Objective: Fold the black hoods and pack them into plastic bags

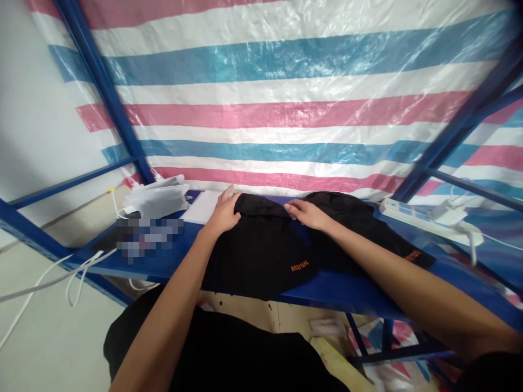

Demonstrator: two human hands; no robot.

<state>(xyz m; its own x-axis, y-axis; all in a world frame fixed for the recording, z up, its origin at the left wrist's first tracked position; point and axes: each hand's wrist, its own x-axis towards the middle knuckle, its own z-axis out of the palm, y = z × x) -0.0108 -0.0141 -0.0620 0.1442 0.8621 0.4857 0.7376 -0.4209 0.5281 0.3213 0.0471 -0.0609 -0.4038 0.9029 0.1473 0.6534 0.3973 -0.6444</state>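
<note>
Head view: left hand (224,213) and right hand (307,213) lie open on black garment (261,256), possibly two pieces.

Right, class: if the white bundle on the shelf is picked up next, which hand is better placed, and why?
Probably the left. The left hand rests on the black garment, nearer the white bundle; the right hand lies further right and would have to reach across the left.

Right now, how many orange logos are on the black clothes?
2. One orange logo sits on the black garment under the left hand, near the shelf front edge; the other logo lies farther right, beside the right forearm. Folds may hide more.
</note>
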